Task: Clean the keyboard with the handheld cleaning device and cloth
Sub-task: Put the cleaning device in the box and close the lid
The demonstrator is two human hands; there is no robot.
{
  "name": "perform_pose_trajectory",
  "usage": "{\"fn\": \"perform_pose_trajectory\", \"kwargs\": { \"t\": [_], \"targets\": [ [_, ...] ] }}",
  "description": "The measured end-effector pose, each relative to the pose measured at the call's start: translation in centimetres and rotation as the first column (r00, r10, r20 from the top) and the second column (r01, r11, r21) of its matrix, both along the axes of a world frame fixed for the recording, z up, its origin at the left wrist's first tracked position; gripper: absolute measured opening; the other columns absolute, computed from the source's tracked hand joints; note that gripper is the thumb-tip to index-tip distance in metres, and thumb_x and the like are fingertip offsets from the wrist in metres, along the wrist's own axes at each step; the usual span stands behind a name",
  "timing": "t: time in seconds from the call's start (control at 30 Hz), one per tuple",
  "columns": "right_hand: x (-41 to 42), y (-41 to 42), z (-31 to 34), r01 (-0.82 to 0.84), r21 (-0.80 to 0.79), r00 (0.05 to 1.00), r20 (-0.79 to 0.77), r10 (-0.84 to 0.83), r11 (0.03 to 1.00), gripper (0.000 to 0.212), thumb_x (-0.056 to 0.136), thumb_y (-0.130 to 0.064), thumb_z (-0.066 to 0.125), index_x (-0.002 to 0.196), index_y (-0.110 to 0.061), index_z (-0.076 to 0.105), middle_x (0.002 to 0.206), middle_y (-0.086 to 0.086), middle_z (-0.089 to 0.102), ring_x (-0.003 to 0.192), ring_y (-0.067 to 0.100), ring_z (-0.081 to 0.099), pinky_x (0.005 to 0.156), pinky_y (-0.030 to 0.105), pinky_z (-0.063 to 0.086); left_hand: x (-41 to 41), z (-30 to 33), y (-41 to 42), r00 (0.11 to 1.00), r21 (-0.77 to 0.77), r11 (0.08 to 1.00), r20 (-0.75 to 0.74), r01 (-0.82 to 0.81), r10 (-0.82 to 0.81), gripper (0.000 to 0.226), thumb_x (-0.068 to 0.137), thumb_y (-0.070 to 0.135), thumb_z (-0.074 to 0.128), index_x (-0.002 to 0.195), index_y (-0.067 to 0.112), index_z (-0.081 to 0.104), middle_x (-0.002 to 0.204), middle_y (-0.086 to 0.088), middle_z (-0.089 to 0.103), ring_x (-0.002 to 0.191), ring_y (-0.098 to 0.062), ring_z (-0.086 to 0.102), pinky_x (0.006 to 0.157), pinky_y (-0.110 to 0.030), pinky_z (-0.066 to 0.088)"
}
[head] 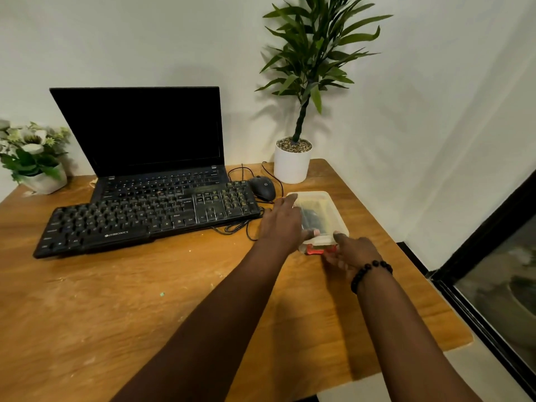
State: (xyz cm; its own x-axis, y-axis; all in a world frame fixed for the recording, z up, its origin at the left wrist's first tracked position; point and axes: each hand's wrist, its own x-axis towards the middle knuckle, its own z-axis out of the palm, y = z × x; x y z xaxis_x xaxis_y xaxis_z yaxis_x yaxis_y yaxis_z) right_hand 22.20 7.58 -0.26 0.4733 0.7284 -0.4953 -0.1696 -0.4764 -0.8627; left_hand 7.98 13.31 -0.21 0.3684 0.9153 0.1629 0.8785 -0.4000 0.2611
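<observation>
Head view of a wooden table (145, 300) set in the corner of a white-walled room. A black external keyboard (145, 220) lies at an angle in front of an open laptop (145, 134) with a dark screen, its far edge overlapping the laptop's own keys; its cable loops on the table just to its right. A black mouse (263, 187) sits beside the keyboard's right end, with a potted plant (293, 163) in a white pot behind it and a small pot of white flowers (34, 158) at the far left. To the right of the keyboard stands a translucent plastic container (324, 210) holding a dark object, only dimly seen through its wall, and something red at its near end; whether these are the cleaning device and cloth cannot be told. The left hand (282, 223) lies on the container's left side, fingers extended along the edge and thumb pressed against the near rim. The right hand (352, 252), with a black bead bracelet (371, 274) on the wrist, meets the container's near right corner, its fingers curled under the near edge and gripping it. Both forearms reach in from the lower edge of the view. A dark-framed glass panel (499, 271) runs along the right side, beyond the table.
</observation>
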Motion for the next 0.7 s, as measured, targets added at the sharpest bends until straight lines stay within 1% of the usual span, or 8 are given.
{"fn": "perform_pose_trajectory", "kwargs": {
  "t": [0.07, 0.2, 0.27, 0.3, 0.37, 0.47, 0.57, 0.7],
  "targets": [
    [0.0, -0.8, 0.6, 0.042, 0.032, 0.998, -0.051, -0.04, 0.999, 0.03, 0.093, -0.022, 0.063, 0.107, 0.003, 0.053, 0.09, 0.018, 0.065, 0.066, 0.022, 0.062, 0.055, 0.03, 0.055, 0.6, 0.1, -0.2, 0.997, 0.036, 0.998, 0.057, 0.059, -0.061, 0.053, 0.09, 0.045, 0.066, 0.13, 0.01, 0.057, 0.151, -0.004, 0.037, 0.135, -0.024, 0.036, 0.104, -0.042, 0.035],
    [0.3, -1.9, 0.8, 0.019, 0.126, 1.0, -0.021, -0.016, 0.992, 0.024, 0.09, -0.006, 0.063, 0.111, 0.0, 0.054, 0.085, 0.016, 0.066, 0.061, 0.019, 0.061, 0.047, 0.023, 0.053, 0.9, 0.1, -0.5, 0.977, 0.039, 0.991, 0.165, 0.127, -0.132, 0.028, 0.091, 0.031, 0.068, 0.112, 0.014, 0.065, 0.119, -0.003, 0.057, 0.111, -0.023, 0.051, 0.087, -0.034, 0.038],
    [0.5, -2.3, 0.0, -0.101, 0.129, 0.97, 0.233, 0.069, 0.987, 0.041, 0.086, -0.006, 0.068, 0.122, -0.014, 0.048, 0.092, 0.009, 0.065, 0.075, 0.019, 0.065, 0.066, 0.032, 0.059, 0.8, 0.0, -0.9, 0.973, 0.021, 0.99, 0.18, 0.14, -0.141, 0.023, 0.091, 0.029, 0.067, 0.11, 0.015, 0.066, 0.113, -0.002, 0.059, 0.107, -0.021, 0.053, 0.082, -0.032, 0.038],
    [0.6, -2.5, -0.3, -0.174, 0.113, 0.908, 0.404, 0.114, 0.978, 0.048, 0.085, -0.008, 0.069, 0.126, -0.02, 0.048, 0.093, 0.004, 0.064, 0.081, 0.018, 0.065, 0.074, 0.035, 0.058, 0.8, -0.1, -1.0, 0.972, 0.015, 0.989, 0.182, 0.147, -0.147, 0.022, 0.093, 0.029, 0.066, 0.11, 0.015, 0.067, 0.112, -0.002, 0.06, 0.106, -0.021, 0.053, 0.08, -0.031, 0.038],
    [0.6, -2.7, -0.8, -0.256, 0.114, 0.761, 0.637, 0.127, 0.96, 0.049, 0.086, -0.012, 0.07, 0.129, -0.025, 0.052, 0.095, -0.002, 0.064, 0.087, 0.015, 0.063, 0.074, 0.027, 0.054, 0.9, -0.1, -1.3, 0.97, 0.02, 0.987, 0.184, 0.158, -0.159, 0.022, 0.096, 0.03, 0.062, 0.111, 0.014, 0.067, 0.112, -0.002, 0.06, 0.106, -0.021, 0.054, 0.078, -0.031, 0.038],
    [1.1, -2.5, -1.4, -0.286, 0.138, 0.607, 0.792, 0.068, 0.948, 0.04, 0.084, -0.014, 0.072, 0.122, -0.021, 0.062, 0.111, 0.004, 0.064, 0.096, 0.017, 0.061, 0.074, 0.022, 0.049, 0.5, -0.1, -1.3, 0.956, -0.01, 0.98, 0.225, 0.196, -0.189, 0.031, 0.094, 0.04, 0.062, 0.111, 0.014, 0.069, 0.116, -0.003, 0.062, 0.106, -0.022, 0.056, 0.083, -0.033, 0.045],
    [2.1, -2.4, -1.7, -0.293, 0.168, 0.607, 0.793, 0.048, 0.941, 0.034, 0.079, -0.012, 0.076, 0.112, -0.018, 0.069, 0.112, 0.005, 0.066, 0.097, 0.016, 0.062, 0.079, 0.023, 0.049, 0.1, -0.4, -1.9, 0.955, -0.051, 0.969, 0.19, 0.24, -0.226, 0.044, 0.081, 0.047, 0.075, 0.109, 0.014, 0.069, 0.117, -0.001, 0.063, 0.106, -0.021, 0.056, 0.085, -0.037, 0.05],
    [1.8, -1.4, -0.5, -0.27, 0.194, 0.667, 0.744, 0.038, 0.943, 0.016, 0.079, -0.015, 0.077, 0.095, -0.015, 0.075, 0.094, -0.003, 0.072, 0.087, 0.012, 0.064, 0.08, 0.025, 0.052, -0.2, -0.4, -1.9, 0.952, 0.016, 0.981, 0.238, 0.192, -0.19, 0.031, 0.085, 0.035, 0.074, 0.106, 0.011, 0.071, 0.113, -0.001, 0.065, 0.103, -0.022, 0.059, 0.086, -0.037, 0.05]
  ]
}}
